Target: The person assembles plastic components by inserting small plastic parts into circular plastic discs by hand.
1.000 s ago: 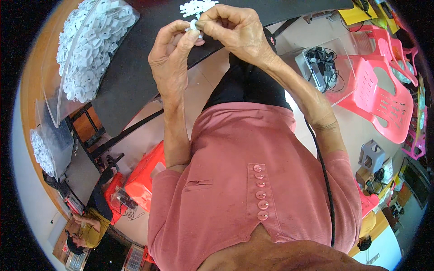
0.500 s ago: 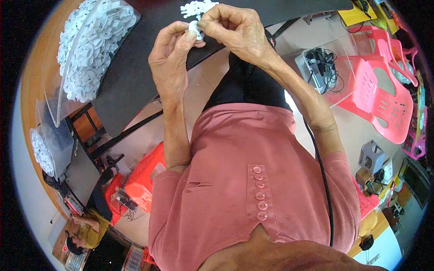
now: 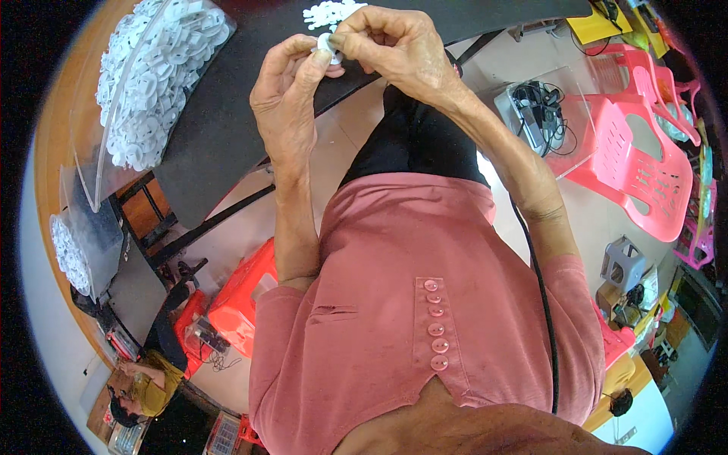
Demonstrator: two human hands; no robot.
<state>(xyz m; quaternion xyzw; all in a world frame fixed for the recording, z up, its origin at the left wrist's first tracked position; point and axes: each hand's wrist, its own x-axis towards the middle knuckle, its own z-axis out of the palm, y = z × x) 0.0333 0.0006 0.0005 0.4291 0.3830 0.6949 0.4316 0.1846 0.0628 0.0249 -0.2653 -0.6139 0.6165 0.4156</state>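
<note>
My left hand [image 3: 288,95] pinches a small round white plastic part [image 3: 327,47] between thumb and fingers, just past the near edge of the dark table. The fingertips of my right hand [image 3: 398,53] are closed against the same part from the right; whether they also hold a second small piece is hidden. Just beyond my hands lies a little heap of small white plastic pieces [image 3: 331,13]. To the left a clear bin [image 3: 106,144] is heaped with many white plastic parts [image 3: 155,83].
The dark tabletop [image 3: 258,38] stretches across the far side. On the right stand pink plastic chairs [image 3: 626,163] and a clear box [image 3: 572,144] with black cables. A red stool [image 3: 243,303] is at left. Another person [image 3: 144,387] sits at the lower left.
The white part has turned slightly between my fingers, and my right fingertips have shifted a little over it. Both arms stay almost in place.
</note>
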